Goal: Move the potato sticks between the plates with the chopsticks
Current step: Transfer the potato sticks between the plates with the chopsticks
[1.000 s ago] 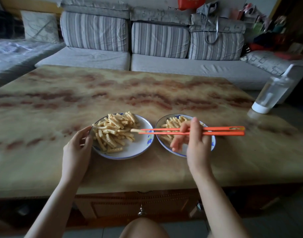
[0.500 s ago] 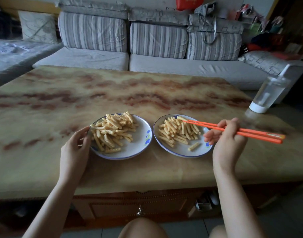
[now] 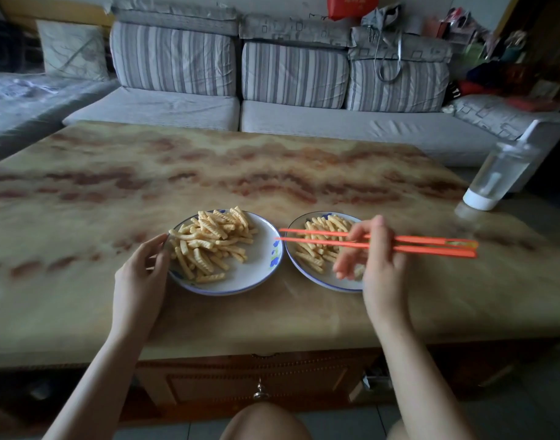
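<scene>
Our right hand (image 3: 380,268) pinches the orange chopsticks (image 3: 415,242) between thumb and curled fingers, with the lower fingers hanging loosely over the right plate (image 3: 320,282). Our left hand (image 3: 139,274) grips the left plate (image 3: 259,274) at its 9 o'clock rim, thumb on the edge and fingers curled beside it.

We hold the chopsticks almost level, pointing toward 9 o'clock. Their tips stand slightly apart with nothing between them, and they hang over the 3 o'clock rim of the left plate, just at the gap between the two plates.

We see the potato sticks (image 3: 208,242) in two heaps. The larger heap fills the left plate from its centre toward 10 o'clock, leaving the 4 o'clock part bare and white. The smaller heap (image 3: 320,246) lies on the right plate, partly hidden by our right hand and crossed by the chopsticks above it. Both plates are white with blue rims and sit side by side, near each other but not touching.

They rest on a marbled table (image 3: 272,173), toward its 6 o'clock edge, close to us. At about 2 o'clock on the table stands a clear bottle (image 3: 500,173) with a white base, well apart from the plates.

Past the 12 o'clock edge we see a grey sofa (image 3: 304,122) with striped cushions (image 3: 173,58). Below the 6 o'clock edge there is a wooden drawer front with a metal knob (image 3: 259,393), and our knee (image 3: 266,420) shows under it.
</scene>
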A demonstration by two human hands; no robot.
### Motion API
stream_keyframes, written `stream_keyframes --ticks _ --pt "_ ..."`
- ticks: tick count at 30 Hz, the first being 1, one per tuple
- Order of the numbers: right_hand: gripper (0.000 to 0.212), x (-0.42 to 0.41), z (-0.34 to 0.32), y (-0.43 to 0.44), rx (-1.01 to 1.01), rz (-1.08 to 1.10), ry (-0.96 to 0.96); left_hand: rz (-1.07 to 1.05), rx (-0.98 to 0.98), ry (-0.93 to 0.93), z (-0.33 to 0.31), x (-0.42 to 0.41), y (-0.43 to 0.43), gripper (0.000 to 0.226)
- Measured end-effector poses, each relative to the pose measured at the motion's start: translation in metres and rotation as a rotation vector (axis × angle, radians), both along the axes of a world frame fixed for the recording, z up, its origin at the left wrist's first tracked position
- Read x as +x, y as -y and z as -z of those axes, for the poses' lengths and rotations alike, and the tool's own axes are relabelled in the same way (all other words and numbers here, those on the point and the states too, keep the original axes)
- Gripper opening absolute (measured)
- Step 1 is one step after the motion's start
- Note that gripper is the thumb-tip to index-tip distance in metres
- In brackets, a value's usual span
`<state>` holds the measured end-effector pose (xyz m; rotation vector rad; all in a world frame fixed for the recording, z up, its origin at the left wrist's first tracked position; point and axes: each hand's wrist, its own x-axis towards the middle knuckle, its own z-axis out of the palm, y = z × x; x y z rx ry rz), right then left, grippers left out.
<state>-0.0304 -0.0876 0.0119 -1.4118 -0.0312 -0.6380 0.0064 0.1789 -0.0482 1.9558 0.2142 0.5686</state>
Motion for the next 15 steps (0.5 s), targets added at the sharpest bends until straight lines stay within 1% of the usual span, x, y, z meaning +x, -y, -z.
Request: stream_keyframes --ticks 3,6,10,15 --pt "0.045 0.000 0.009 -0.020 -0.089 -0.221 -0.037 0.003 -0.007 0.007 0.000 0.000 0.001 0.028" --pt "0.043 0.000 0.014 -0.033 -0.114 -0.376 -0.075 0.002 -0.012 0.010 0.000 0.001 0.001 0.027" --pt "0.041 0.004 0.017 -0.041 -0.137 -0.437 -0.102 0.003 -0.013 0.010 0.000 0.001 0.001 0.027" --pt "0.043 0.006 0.019 -0.047 -0.127 -0.417 -0.136 -0.002 -0.009 0.000 0.000 0.000 0.001 0.028"
